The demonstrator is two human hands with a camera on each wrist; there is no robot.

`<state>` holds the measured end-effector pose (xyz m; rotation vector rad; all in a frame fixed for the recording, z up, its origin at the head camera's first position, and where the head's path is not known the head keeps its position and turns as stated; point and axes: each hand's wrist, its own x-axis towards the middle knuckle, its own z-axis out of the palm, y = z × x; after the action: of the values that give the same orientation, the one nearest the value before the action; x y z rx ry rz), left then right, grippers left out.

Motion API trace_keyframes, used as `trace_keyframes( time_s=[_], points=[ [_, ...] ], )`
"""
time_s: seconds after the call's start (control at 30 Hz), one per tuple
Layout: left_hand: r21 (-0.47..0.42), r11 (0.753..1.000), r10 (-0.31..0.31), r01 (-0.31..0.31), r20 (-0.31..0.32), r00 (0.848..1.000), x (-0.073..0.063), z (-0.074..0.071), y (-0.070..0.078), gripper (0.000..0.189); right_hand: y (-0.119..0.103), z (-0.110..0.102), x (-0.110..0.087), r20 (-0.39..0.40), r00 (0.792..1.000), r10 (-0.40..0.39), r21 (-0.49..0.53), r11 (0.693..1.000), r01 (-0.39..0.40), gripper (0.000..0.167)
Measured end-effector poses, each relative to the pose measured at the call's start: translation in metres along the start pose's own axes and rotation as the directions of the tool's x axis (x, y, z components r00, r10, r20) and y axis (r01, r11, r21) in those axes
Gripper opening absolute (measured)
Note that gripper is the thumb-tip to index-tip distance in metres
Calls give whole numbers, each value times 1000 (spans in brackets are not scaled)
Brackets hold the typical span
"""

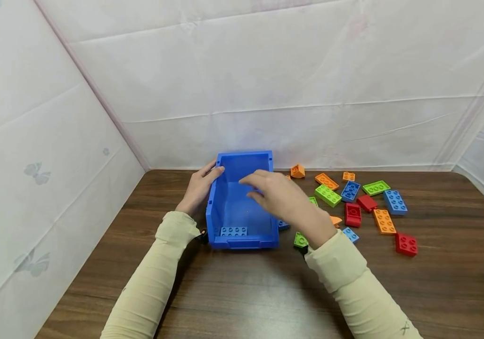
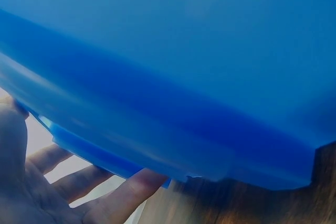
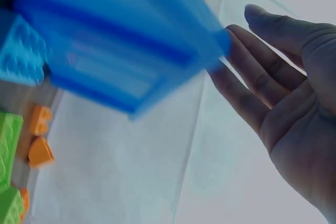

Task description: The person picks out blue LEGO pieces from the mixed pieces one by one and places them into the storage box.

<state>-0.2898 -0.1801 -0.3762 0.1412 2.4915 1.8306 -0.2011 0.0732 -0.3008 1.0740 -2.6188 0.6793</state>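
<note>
A blue plastic bin [image 1: 243,243] stands on the table, with a light blue brick [image 1: 234,231] lying inside at its near end. My left hand [image 1: 197,188] grips the bin's left wall, thumb over the rim and fingers along the outside. In the left wrist view, the fingers [image 2: 128,192] touch the bin's outer side. Above the bin's right side hovers my right hand [image 1: 277,195], holding nothing. Its fingers look loosely bent in the right wrist view, with the bin [image 3: 121,61] beyond the fingertips.
Several loose bricks are spread over the dark wooden table [image 1: 250,292] right of the bin, among them a green brick [image 1: 328,195], a red brick [image 1: 406,244] and an orange brick [image 1: 383,221]. A white sheet [image 1: 267,94] hangs behind the table.
</note>
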Motion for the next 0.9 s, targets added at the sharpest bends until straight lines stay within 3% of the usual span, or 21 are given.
trace_keyframes(
  time_s=[0.17, 0.3, 0.4, 0.7, 0.9],
  points=[
    [-8, 1000, -11, 11, -7, 1000, -2, -2, -1, 75, 9, -18, -6, -23, 983, 181, -9, 983, -182, 29],
    [-1, 1000, -21, 21, -12, 1000, -2, -5, -3, 75, 19, -24, -9, 24, 936, 352, 25, 936, -352, 28],
    [18, 1000, -23, 23, -12, 1000, -3, -6, -5, 76, 26, -24, -10, 81, 901, 426, 33, 902, -430, 30],
    [31, 999, -7, 8, -9, 1000, -4, -7, -3, 76, 37, -15, -8, 226, 837, 499, 7, 858, -514, 33],
    [33, 999, -13, 13, -7, 1000, -3, -7, -4, 75, 41, -7, -6, 282, 816, 505, 16, 848, -530, 36]
  ],
)
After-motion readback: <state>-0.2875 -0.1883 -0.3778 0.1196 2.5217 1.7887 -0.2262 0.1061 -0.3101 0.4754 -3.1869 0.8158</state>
